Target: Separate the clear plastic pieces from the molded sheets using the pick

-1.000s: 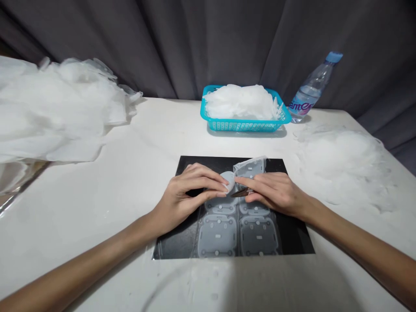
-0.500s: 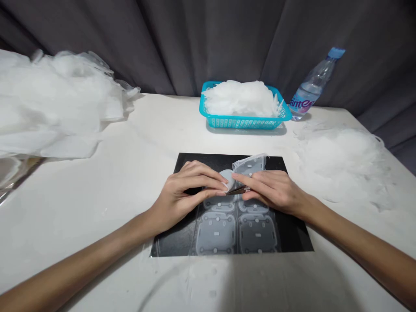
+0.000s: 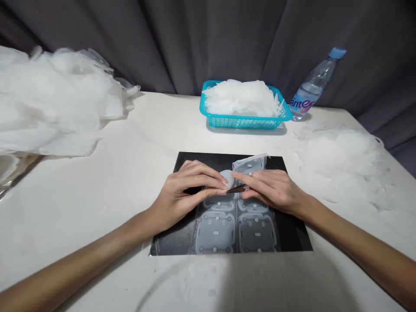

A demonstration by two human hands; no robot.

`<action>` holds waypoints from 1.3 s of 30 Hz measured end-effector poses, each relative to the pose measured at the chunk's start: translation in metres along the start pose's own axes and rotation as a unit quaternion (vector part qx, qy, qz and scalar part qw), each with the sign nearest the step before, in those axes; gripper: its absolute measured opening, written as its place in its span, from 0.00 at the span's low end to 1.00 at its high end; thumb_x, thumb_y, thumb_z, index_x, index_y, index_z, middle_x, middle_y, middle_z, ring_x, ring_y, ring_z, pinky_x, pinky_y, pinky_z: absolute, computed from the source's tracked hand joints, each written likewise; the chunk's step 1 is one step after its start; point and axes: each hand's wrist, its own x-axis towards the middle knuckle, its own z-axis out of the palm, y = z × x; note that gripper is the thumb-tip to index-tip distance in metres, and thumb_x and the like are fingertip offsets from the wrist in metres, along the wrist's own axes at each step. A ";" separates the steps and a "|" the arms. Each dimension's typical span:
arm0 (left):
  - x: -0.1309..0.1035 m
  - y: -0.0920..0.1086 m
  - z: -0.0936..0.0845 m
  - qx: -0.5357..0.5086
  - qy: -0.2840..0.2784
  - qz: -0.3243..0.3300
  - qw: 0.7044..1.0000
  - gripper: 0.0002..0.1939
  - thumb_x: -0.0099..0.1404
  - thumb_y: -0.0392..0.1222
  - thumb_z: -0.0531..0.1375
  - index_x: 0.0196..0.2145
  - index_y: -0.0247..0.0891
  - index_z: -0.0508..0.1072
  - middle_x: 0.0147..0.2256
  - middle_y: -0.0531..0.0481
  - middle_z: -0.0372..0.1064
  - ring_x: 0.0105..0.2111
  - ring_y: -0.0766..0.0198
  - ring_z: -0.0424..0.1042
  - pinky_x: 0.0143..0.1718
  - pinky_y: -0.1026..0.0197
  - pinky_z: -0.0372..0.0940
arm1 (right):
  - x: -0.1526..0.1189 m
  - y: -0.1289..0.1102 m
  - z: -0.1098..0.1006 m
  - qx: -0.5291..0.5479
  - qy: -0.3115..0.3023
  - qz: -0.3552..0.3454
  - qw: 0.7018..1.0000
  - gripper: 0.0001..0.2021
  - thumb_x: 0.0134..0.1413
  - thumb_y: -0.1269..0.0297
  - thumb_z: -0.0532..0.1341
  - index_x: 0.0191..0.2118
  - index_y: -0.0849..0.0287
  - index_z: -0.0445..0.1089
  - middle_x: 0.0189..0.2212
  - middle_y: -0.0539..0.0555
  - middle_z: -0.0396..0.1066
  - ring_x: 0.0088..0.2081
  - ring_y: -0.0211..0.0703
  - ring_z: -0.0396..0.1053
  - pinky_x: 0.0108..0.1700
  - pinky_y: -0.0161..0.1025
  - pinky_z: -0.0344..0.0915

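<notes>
Pinches a small pale rounded piece (image 3: 227, 177) between the thumb and fingertips of the left hand (image 3: 188, 186), nearly closed, above the middle of a black board (image 3: 297, 236). Grips a dark pointed tool (image 3: 236, 189) in the right hand (image 3: 273, 186), with fingers curled mostly closed around it and index fingertip at the right edge of the rounded piece. Aims the tip of the tool leftward, near the left thumb. Has under both hands a translucent sheet (image 3: 216, 236) patterned with rounded squares, with a raised flap (image 3: 251, 164) just beyond the right hand. Faces, farther off on the white table (image 3: 130, 143), a blue basket (image 3: 243, 123) full of white material (image 3: 240, 99), with a tilted-looking water bottle (image 3: 307, 93) just beside it. Has a large white heap (image 3: 55, 99) at left and a wispy heap (image 3: 344, 160) at right.
</notes>
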 end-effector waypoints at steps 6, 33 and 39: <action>-0.001 0.000 0.000 0.002 0.000 -0.001 1.000 0.05 0.70 0.36 0.68 0.42 0.44 0.83 0.42 0.51 0.82 0.42 0.61 0.79 0.48 0.55 0.66 | 0.001 0.000 0.002 0.000 0.005 -0.003 1.000 0.18 0.76 0.61 0.56 0.58 0.70 0.71 0.30 0.51 0.76 0.31 0.36 0.74 0.34 0.34 0.69; -0.001 -0.002 0.002 -0.019 0.002 -0.018 1.000 0.06 0.69 0.35 0.69 0.41 0.45 0.83 0.41 0.52 0.83 0.42 0.61 0.80 0.48 0.55 0.66 | 0.002 0.000 0.000 -0.012 0.014 -0.005 1.000 0.17 0.75 0.61 0.57 0.57 0.69 0.72 0.27 0.49 0.73 0.28 0.36 0.72 0.32 0.34 0.67; 0.000 -0.001 0.002 -0.013 0.002 -0.018 1.000 0.04 0.70 0.38 0.68 0.41 0.46 0.83 0.40 0.51 0.83 0.41 0.60 0.80 0.48 0.55 0.66 | 0.002 -0.001 0.000 -0.016 0.014 -0.005 1.000 0.16 0.76 0.61 0.56 0.57 0.68 0.72 0.27 0.49 0.74 0.29 0.35 0.73 0.33 0.33 0.67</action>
